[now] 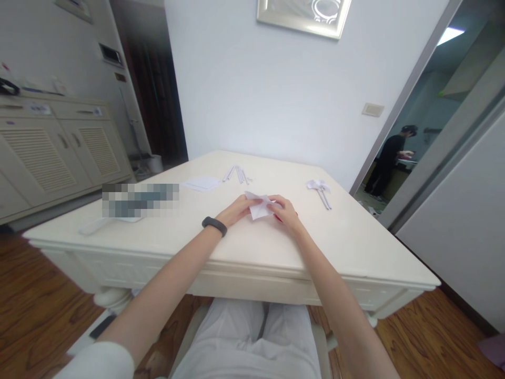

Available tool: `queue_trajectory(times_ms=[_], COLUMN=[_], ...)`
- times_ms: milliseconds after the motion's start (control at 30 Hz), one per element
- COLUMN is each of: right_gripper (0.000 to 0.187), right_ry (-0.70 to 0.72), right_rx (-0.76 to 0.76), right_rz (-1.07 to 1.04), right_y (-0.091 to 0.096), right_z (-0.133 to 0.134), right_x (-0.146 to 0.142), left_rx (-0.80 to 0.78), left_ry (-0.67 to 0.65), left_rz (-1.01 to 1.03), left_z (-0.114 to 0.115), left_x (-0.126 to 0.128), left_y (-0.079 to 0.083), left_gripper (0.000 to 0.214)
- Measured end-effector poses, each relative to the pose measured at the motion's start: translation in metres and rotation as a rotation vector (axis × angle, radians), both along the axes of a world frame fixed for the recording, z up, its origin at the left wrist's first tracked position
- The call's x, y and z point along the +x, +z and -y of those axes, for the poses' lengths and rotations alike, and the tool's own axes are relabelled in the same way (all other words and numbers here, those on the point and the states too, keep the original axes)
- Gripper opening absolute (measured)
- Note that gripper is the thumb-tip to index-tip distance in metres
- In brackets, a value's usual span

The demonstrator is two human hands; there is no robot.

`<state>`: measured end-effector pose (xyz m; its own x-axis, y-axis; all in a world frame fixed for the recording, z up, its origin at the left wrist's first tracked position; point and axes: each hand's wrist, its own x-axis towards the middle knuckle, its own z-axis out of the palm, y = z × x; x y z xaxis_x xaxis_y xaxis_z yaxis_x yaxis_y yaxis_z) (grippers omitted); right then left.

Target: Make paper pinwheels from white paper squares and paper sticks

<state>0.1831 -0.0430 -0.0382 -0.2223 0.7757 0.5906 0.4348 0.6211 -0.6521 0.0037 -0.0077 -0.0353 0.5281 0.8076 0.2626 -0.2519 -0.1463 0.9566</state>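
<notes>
Between my two hands is a sheet of white paper (pixel 259 210), bent and partly folded, held just over the table's near half. My left hand (pixel 236 209), with a dark band on its wrist, grips the paper's left side. On the right side, my right hand (pixel 286 211) has its fingers curled onto the same paper. Something small and red shows under the right fingers, too hidden to name. To the right lie white paper pinwheels (pixel 317 185) on thin white sticks. Farther back are several loose white sticks (pixel 239 173), and left of them a few flat white paper sheets (pixel 202 182).
The cream table (pixel 252 247) stands against a wall. A blurred-out object (pixel 140 200) lies on its left part. A louvred cabinet (pixel 59 137) stands far left. Beyond the doorway at right, another person (pixel 390 158) stands at a counter.
</notes>
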Motion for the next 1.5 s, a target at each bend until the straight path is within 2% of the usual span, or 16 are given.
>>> queue_trajectory(times_ms=[300,767,1033,1167,1367,1433,1500], right_gripper=[0.024,0.023,0.024,0.024,0.030,0.034,0.040], right_ry=[-0.043,-0.044,-0.093,-0.155,-0.236,-0.245,-0.249], right_rx=[0.026,0.126,0.168,0.199,0.204,0.193,0.181], right_rz=[0.067,0.125,0.230,0.277,0.353,0.397,0.444], right_y=[-0.001,-0.003,-0.004,-0.004,-0.003,-0.003,-0.003], right_z=[0.004,0.002,0.001,-0.001,0.001,0.004,0.006], right_x=[-0.001,-0.002,-0.002,0.000,0.002,0.001,0.000], left_rx=[-0.047,-0.065,-0.142,-0.200,-0.279,-0.274,-0.248], left_ry=[-0.039,-0.016,0.010,0.037,-0.023,-0.044,-0.055], left_rz=[-0.021,-0.014,-0.003,0.003,-0.058,-0.072,-0.076], left_z=[-0.002,-0.011,-0.013,-0.013,-0.006,-0.003,0.000], left_x=[-0.004,0.002,-0.002,-0.005,-0.002,-0.001,-0.001], left_y=[0.000,-0.005,-0.005,-0.003,0.007,0.009,0.011], left_gripper=[0.026,0.027,0.029,0.033,0.063,0.062,0.051])
